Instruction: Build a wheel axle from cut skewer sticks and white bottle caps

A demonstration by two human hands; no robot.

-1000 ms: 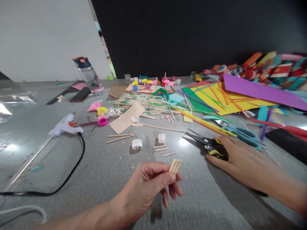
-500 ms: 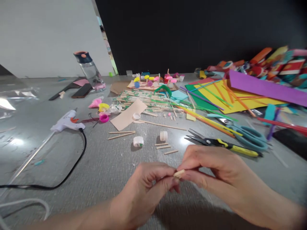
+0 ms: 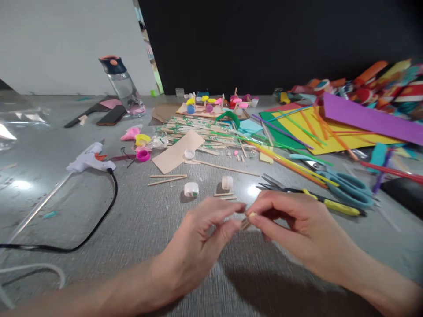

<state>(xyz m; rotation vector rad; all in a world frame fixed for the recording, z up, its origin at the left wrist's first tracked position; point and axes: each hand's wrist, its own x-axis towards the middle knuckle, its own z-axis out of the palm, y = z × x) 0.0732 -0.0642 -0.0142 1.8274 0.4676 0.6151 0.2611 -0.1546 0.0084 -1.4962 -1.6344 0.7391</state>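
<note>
- Risk, judged: the short stick pieces could slip or fan out; cause, a small fingertip grip on several thin, smooth pieces.
- Risk, judged: a dropped piece could roll in among the 2 loose sticks, left of the pliers, and be confused with them; cause, similar shape and colour.
- Risk, judged: the right hand could knock the pliers; cause, its position close in front of them, on the wearer's side.
- Risk, judged: the left hand, if swung outward, could tip the white cap, well left of the pliers.
- Location: the pieces sit between the 2 hands, left of the pliers and nearer the wearer, seemingly raised off the worktop.
- Right hand: thumb and fingers pinched narrow on the pieces; the exact count is hidden by the fingers.
- Left hand: thumb and forefinger slightly parted, tips just beside the pieces; contact cannot be confirmed.
- Also noted: scissors just beyond the pliers.
</note>
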